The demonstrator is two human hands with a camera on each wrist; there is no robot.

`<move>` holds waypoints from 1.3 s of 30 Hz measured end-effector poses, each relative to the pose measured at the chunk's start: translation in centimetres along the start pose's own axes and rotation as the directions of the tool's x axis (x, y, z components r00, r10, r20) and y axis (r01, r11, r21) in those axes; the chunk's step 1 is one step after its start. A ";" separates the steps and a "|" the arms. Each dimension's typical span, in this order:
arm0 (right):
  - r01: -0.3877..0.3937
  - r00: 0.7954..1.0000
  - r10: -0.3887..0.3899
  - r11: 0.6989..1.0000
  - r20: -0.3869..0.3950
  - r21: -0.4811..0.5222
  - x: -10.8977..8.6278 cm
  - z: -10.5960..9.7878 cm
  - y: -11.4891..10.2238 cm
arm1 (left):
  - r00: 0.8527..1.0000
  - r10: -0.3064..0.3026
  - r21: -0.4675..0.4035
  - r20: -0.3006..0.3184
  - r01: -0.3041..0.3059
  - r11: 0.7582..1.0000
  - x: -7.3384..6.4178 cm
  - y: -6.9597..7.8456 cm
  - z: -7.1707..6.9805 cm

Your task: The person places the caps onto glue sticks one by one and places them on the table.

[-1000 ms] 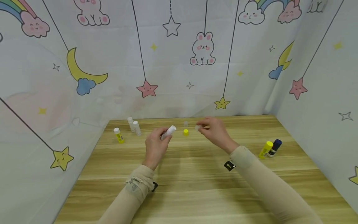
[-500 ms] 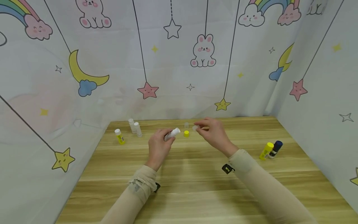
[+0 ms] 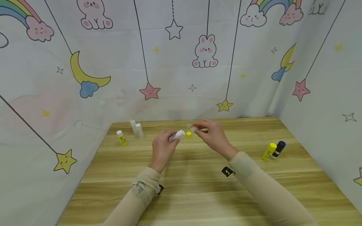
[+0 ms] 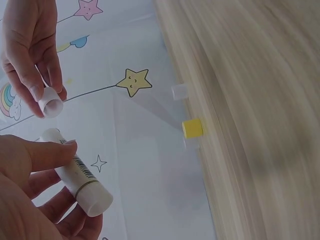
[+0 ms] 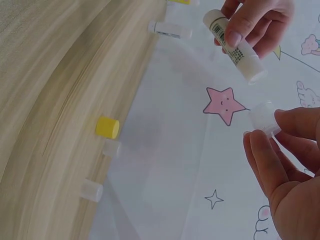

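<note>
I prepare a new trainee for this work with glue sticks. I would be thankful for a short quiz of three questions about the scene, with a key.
1. What does the right hand pinch? A) a dark blue cap, B) a translucent cap, C) a paper label.
2. True or false: the white glue stick in the left hand touches that cap.
3. In the right wrist view, how many loose caps lie on the table?

Key: 1: B. 2: False; a gap separates them. 3: Three, one yellow and two translucent.
</note>
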State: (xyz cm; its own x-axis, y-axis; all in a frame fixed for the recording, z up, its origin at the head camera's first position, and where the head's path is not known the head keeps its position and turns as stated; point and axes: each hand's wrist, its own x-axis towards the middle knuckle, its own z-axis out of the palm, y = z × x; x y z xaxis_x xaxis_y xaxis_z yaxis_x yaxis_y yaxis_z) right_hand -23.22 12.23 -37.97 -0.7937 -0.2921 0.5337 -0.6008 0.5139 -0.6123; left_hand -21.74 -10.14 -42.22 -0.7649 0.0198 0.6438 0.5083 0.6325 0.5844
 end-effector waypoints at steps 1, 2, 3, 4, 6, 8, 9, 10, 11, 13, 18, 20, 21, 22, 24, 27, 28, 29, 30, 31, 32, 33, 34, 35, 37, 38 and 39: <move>0.001 1.000 -0.001 1.000 0.002 -0.001 0.0 0.0 0.0 | 1.000 0.000 0.000 0.002 0.000 1.000 0.0 0.1 0.0; 0.002 1.000 -0.002 1.000 0.004 0.000 0.0 0.0 0.0 | 1.000 0.000 0.000 0.004 0.000 1.000 -0.1 0.2 0.0; 0.003 1.000 -0.003 1.000 0.005 0.002 0.0 0.0 -0.1 | 1.000 0.001 0.001 0.006 -0.001 1.000 -0.1 0.2 0.1; 0.003 1.000 -0.003 1.000 0.006 0.004 -0.1 0.1 -0.1 | 1.000 0.000 0.004 0.010 0.000 1.000 -0.1 0.3 0.0; 0.008 1.000 -0.008 1.000 0.005 0.007 -0.1 0.1 -0.2 | 1.000 0.001 0.011 0.014 -0.001 1.000 -0.1 0.3 0.1; 0.011 1.000 -0.011 1.000 0.003 0.007 -0.1 0.1 -0.2 | 1.000 0.003 0.017 0.017 -0.004 1.000 -0.2 0.3 0.2; 0.012 1.000 -0.012 1.000 0.003 0.007 -0.1 0.1 -0.3 | 1.000 0.005 0.020 0.018 -0.005 1.000 -0.2 0.3 0.2; 0.014 1.000 -0.014 1.000 0.001 0.006 -0.2 0.1 -0.3 | 1.000 0.006 0.026 0.020 -0.006 1.000 -0.2 0.3 0.2; 0.016 1.000 -0.016 1.000 0.000 0.004 -0.2 0.2 -0.3 | 1.000 0.005 0.030 0.022 -0.006 1.000 -0.2 0.3 0.3; 0.013 1.000 -0.013 1.000 0.000 0.003 -0.3 0.3 -0.3 | 1.000 0.005 0.033 0.027 -0.005 0.999 -0.3 0.3 0.4; -0.003 1.000 0.003 1.000 0.010 0.018 -0.4 0.6 -0.3 | 0.999 0.022 0.037 0.028 -0.023 0.999 -0.5 0.4 0.6; -0.006 1.000 0.005 1.000 0.015 0.028 -0.4 0.7 -0.3 | 0.999 0.033 0.038 0.025 -0.034 0.999 -0.5 0.5 0.6; -0.006 1.000 0.005 0.999 0.017 0.032 -0.4 0.7 -0.3 | 0.999 0.039 0.038 0.022 -0.040 0.998 -0.5 0.6 0.6; -0.004 1.000 0.004 0.999 0.018 0.037 -0.4 0.8 -0.3 | 0.999 0.043 0.039 0.020 -0.044 0.998 -0.5 0.6 0.6; -0.003 1.000 0.003 0.999 0.018 0.038 -0.4 0.8 -0.3 | 0.999 0.048 0.041 0.018 -0.049 0.998 -0.5 0.8 0.6; -0.003 1.000 0.002 0.999 0.018 0.034 -0.4 0.8 -0.4 | 0.998 0.054 0.047 0.015 -0.055 0.997 -0.4 0.9 0.6; -0.002 1.000 0.001 0.999 0.018 0.032 -0.4 0.8 -0.4 | 0.998 0.055 0.049 0.015 -0.056 0.997 -0.4 0.9 0.7; -0.002 1.000 0.002 1.000 0.019 0.029 -0.4 0.9 -0.4 | 0.998 0.057 0.049 0.014 -0.058 0.997 -0.4 1.0 0.7; -0.001 1.000 0.001 1.000 0.020 0.027 -0.4 0.9 -0.4 | 0.998 0.060 0.052 0.014 -0.060 0.997 -0.4 1.0 0.7; 0.001 1.000 -0.001 1.000 0.020 0.028 -0.4 0.9 -0.4 | 0.998 0.062 0.055 0.013 -0.062 0.997 -0.4 1.0 0.7; 0.001 1.000 -0.002 1.000 0.021 0.029 -0.5 0.9 -0.4 | 0.998 0.063 0.056 0.014 -0.064 0.996 -0.4 1.0 0.7; 0.004 1.000 -0.004 1.000 0.021 0.029 -0.5 0.9 -0.4 | 0.998 0.065 0.058 0.015 -0.065 0.996 -0.4 1.0 0.8; 0.004 1.000 -0.005 1.000 0.022 0.030 -0.5 1.0 -0.4 | 0.998 0.065 0.060 0.017 -0.066 0.996 -0.5 1.0 0.8; 0.003 1.000 -0.003 1.000 0.023 0.029 -0.5 1.0 -0.4 | 0.998 0.065 0.061 0.020 -0.066 0.996 -0.5 1.0 0.8; 0.001 1.000 -0.001 1.000 0.025 0.027 -0.6 1.0 -0.4 | 0.997 0.070 0.063 0.020 -0.072 0.995 -0.5 1.0 0.9; -0.002 1.000 0.001 1.000 0.026 0.024 -0.6 1.1 -0.4 | 0.997 0.072 0.064 0.021 -0.073 0.995 -0.6 1.1 0.9; -0.004 1.000 0.003 1.000 0.027 0.022 -0.6 1.1 -0.4 | 0.997 0.074 0.065 0.023 -0.075 0.995 -0.6 1.1 0.9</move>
State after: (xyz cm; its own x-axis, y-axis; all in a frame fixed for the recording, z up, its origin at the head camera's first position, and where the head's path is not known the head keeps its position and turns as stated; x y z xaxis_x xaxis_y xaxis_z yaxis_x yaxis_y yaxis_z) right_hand -22.62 11.34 -38.69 -0.7978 -0.3122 0.5158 -0.5999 0.4968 -0.6272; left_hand -21.07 -8.78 -42.38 -0.7339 0.0841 0.6740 0.5376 0.6784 0.5007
